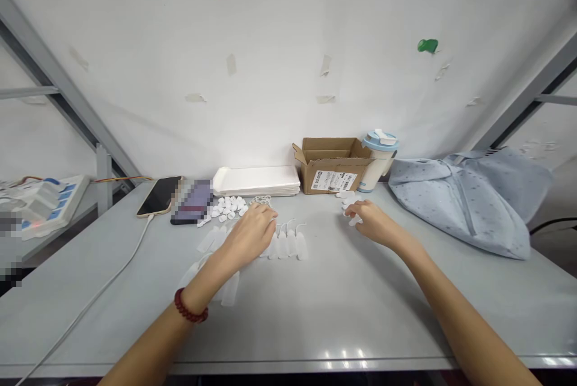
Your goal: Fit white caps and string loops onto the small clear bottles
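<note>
My left hand [253,231] is over the table, its fingers curled down by a small pile of thin white cords [261,199]. What its fingertips hold is hidden. Beside and under that hand lie several flat translucent white tags [292,245], some with a short cord loop at the top. More such tags [231,290] lie by my left wrist. My right hand [370,220] is to the right, thumb and fingers bent together at a short column of small translucent white pieces [347,195]. Its fingertips touch one of these pieces.
Small white caps [231,207], a purple phone [193,202], a charging phone [158,196] and a white stack [256,180] line the back left. An open cardboard box [333,166], a blue-lidded cup [378,160] and a blue cloth bag [460,199] stand right. A cable [108,281] crosses the left side.
</note>
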{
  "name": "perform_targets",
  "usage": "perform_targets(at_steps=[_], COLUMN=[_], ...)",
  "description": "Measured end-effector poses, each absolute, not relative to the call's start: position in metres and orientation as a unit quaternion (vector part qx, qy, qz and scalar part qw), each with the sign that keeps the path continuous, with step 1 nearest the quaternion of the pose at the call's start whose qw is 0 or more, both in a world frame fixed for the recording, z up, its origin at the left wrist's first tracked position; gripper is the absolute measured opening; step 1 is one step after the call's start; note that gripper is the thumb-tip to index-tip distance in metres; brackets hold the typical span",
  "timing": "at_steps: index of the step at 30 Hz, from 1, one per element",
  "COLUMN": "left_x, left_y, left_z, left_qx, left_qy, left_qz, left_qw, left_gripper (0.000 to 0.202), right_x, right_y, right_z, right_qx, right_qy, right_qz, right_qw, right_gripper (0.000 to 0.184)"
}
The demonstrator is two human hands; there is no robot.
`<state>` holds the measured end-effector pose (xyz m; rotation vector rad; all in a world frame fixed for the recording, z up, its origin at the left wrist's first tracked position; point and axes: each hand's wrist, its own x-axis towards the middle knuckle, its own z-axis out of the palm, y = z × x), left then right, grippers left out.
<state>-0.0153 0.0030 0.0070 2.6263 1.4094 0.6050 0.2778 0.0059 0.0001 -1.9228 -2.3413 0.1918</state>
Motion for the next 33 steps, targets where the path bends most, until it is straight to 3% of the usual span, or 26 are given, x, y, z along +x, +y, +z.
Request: perform_targets(at_steps=[6, 11, 14, 17, 19, 24, 33], left_x=[-0.017, -0.019, -0.016, -0.014, -0.013, -0.013, -0.013], left_y=[-0.002, -0.008, -0.011, -0.013, -0.014, -0.015, -0.015], left_z=[-0.008, -0.008, -0.009, -0.010, -0.010, -0.008, -0.006], left_qx=[0.847, 0.850, 0.858, 0.870, 0.875, 0.870, 0.870], left_qy=[0.445, 0.427, 0.411, 0.389, 0.379, 0.384, 0.382], left_qz=[0.291, 0.308, 0.307, 0.301, 0.300, 0.309, 0.312], left_qw=[0.018, 0.018, 0.025, 0.028, 0.027, 0.021, 0.010], left_gripper=[0.019, 0.013, 0.013, 0.015, 0.016, 0.017, 0.016], right_x=[0.274, 0.272, 0.264, 0.250, 0.238, 0.217, 0.205], right_y=[0.010, 0.013, 0.009, -0.004, -0.014, -0.034, -0.038], right_z=[-0.010, -0.013, -0.008, 0.001, 0.008, 0.012, 0.002], right_qx=[-0.623, -0.613, -0.596, -0.571, -0.554, -0.470, -0.459], right_qy=[-0.778, -0.783, -0.784, -0.744, -0.704, -0.658, -0.652], right_qz=[0.044, 0.033, 0.045, 0.155, 0.271, 0.466, 0.511], right_qw=[0.065, 0.098, 0.171, 0.312, 0.352, 0.360, 0.321], right_gripper=[0.044, 0.033, 0.025, 0.013, 0.014, 0.020, 0.017])
